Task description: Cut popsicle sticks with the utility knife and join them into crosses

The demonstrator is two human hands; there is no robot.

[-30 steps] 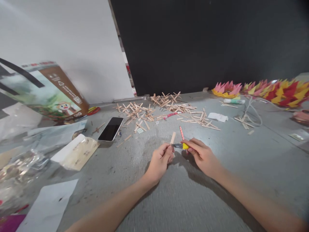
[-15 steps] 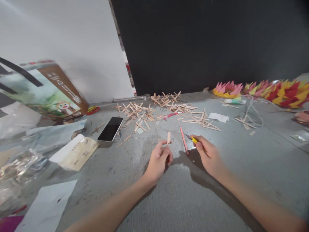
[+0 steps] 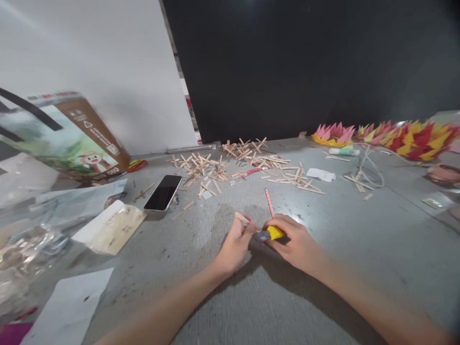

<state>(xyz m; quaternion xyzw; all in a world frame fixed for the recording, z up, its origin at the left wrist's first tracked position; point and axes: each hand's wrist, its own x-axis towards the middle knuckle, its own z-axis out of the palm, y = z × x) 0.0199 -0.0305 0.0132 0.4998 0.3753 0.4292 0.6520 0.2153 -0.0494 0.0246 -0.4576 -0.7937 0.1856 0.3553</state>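
Between the thumb and fingers of my left hand [image 3: 235,247] is a short wooden craft stick [image 3: 242,218], its upper end pointing up and left. My right hand [image 3: 296,242] is closed around a yellow utility knife [image 3: 275,233]. The knife's dark front end points left and meets the left fingertips by the stick; whether the blade touches the wood I cannot tell. Just beyond the right hand lies a pink striped straw-like stick [image 3: 269,201], its near end hidden by the fingers.
Craft sticks [image 3: 204,167], many glued into crosses, lie in heaps at the back. A phone [image 3: 163,192], plastic packets [image 3: 111,225] and a printed bag [image 3: 72,139] stand left. Paper crowns [image 3: 334,134], a glue stick [image 3: 344,151] and a white cable [image 3: 377,172] lie right.
My right hand has brought the knife left and nearer, up against my left fingers. The craft stick in my left hand has tipped from upright toward the left.
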